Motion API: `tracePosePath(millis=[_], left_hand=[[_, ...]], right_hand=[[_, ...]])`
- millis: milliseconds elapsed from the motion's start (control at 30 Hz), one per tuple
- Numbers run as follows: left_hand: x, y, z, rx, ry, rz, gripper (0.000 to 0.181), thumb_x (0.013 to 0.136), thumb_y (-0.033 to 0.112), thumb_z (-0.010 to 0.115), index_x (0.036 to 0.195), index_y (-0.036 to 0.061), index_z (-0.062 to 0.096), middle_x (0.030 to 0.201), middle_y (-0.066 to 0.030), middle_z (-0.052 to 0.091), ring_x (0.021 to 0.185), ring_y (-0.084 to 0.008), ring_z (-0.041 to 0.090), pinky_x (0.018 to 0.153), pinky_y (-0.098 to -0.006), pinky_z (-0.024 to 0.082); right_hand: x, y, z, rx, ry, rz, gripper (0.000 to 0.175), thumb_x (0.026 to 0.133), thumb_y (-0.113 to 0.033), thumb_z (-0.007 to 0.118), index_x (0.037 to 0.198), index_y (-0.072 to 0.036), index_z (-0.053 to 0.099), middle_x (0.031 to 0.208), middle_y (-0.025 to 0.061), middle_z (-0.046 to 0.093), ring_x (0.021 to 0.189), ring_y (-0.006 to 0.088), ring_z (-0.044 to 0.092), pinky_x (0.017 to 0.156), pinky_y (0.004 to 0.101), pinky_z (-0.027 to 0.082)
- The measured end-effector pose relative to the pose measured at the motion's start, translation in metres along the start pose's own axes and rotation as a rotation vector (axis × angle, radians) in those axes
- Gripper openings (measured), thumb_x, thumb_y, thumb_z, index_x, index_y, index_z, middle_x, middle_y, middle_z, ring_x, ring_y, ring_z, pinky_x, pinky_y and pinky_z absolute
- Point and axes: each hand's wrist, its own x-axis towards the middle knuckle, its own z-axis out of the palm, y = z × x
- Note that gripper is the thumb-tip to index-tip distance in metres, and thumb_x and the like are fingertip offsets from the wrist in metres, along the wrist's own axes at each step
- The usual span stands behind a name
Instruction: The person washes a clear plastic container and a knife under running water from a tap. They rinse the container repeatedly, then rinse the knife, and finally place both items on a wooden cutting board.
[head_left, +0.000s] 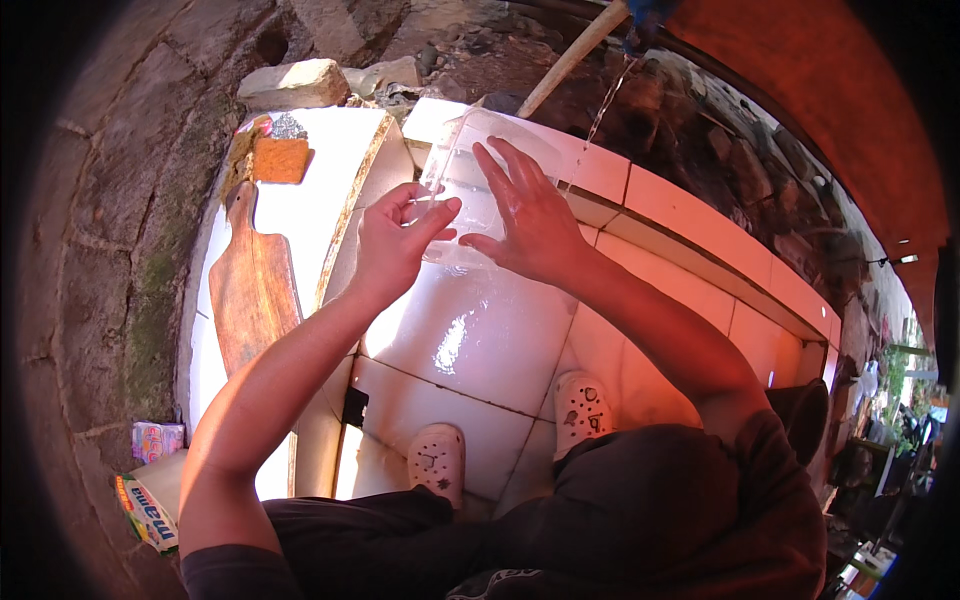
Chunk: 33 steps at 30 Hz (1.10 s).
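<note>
A clear plastic container (463, 174) is held over the white tiled floor of a wash area. My left hand (397, 244) grips its left side, with the thumb and fingers pinching the wall. My right hand (534, 221) is wet and spread over the container's right part. Those fingers are apart, and whether the palm touches the plastic is hard to tell. To the right of the container, a thin stream of water (606, 112) falls from a blue fitting (641, 26).
On the white tiled ledge (330, 161) at left lie a wooden cutting board (259, 285), an orange sponge (281, 160) and a metal scourer (289, 125). Product packets (154, 510) lie at lower left. Stones (296, 84) border the far side; a wooden stick (574, 58) leans there.
</note>
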Motion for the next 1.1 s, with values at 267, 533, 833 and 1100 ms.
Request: tracePosePath(millis=[267,533,833,1100], left_hand=[[-0.003,-0.010,0.002,-0.141,-0.092,-0.007,0.055,0.095,0.029,0.067,0.139,-0.0010,0.053,0.124,-0.0195,0.069,0.105,-0.0303,0.073,0.083,-0.0381,0.058],[0.002,-0.013,0.006,-0.127,-0.105,-0.048,0.061,0.094,0.036,0.065,0.142,0.0023,0.050,0.127,-0.0184,0.067,0.114,-0.0309,0.070,0.089,-0.0433,0.055],[-0.005,-0.017,0.008,-0.230,-0.066,-0.164,0.054,0.092,0.031,0.069,0.136,0.0030,0.056,0.117,-0.0138,0.070,0.107,-0.0243,0.071,0.091,-0.0351,0.051],[-0.012,-0.029,-0.001,-0.199,-0.117,-0.136,0.046,0.088,0.017,0.066,0.131,0.0003,0.058,0.113,-0.0133,0.068,0.101,-0.0228,0.069,0.089,-0.0350,0.053]], right_hand=[[-0.001,0.003,-0.013,0.027,-0.047,0.032,0.088,0.073,-0.028,0.090,0.146,-0.008,0.047,0.140,0.0178,0.049,0.132,0.0359,0.048,0.107,0.0452,0.048],[-0.001,0.009,-0.018,0.015,-0.017,0.018,0.083,0.072,-0.024,0.089,0.143,-0.008,0.048,0.137,0.0178,0.050,0.132,0.0357,0.049,0.105,0.0445,0.049],[-0.008,0.007,-0.005,0.055,-0.133,0.043,0.084,0.072,-0.027,0.088,0.143,-0.006,0.048,0.139,0.0181,0.048,0.133,0.0350,0.048,0.105,0.0442,0.050],[-0.020,-0.001,0.013,0.006,-0.084,-0.047,0.087,0.073,-0.029,0.088,0.145,-0.005,0.045,0.142,0.0169,0.045,0.134,0.0341,0.047,0.104,0.0432,0.051]])
